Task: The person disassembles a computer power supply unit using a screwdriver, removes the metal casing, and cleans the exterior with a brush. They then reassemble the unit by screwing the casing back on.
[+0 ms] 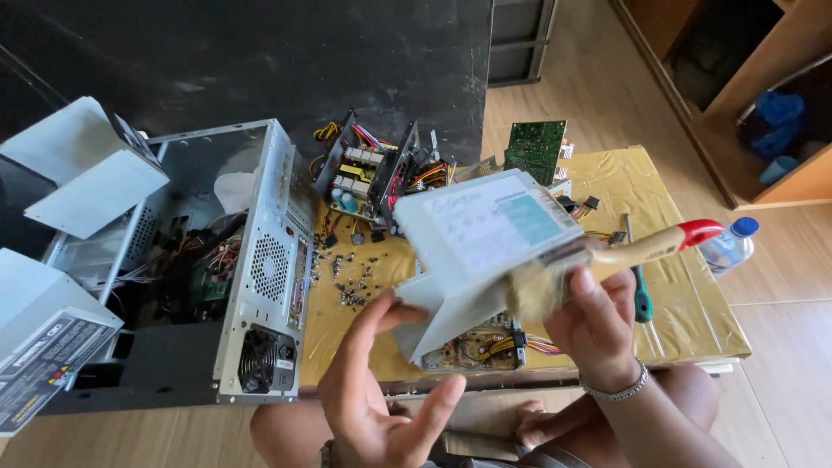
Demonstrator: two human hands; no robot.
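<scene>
My left hand [381, 381] holds the lower corner of a grey metal power supply cover [485, 243] raised over the low table, thumb on its edge and fingers spread. My right hand [598, 325] grips a paintbrush [624, 251] with a wooden handle and red tip; its bristles press against the cover's right side. Under the cover lies an open power supply base with a circuit board and coloured wires [485, 347].
An open computer case [234, 269] lies at the left. Another opened power supply [373, 169], a green circuit board [536, 143], scattered screws [347, 277], a teal-handled screwdriver [640, 290] and a plastic bottle [728, 244] surround the yellow-covered table [693, 312].
</scene>
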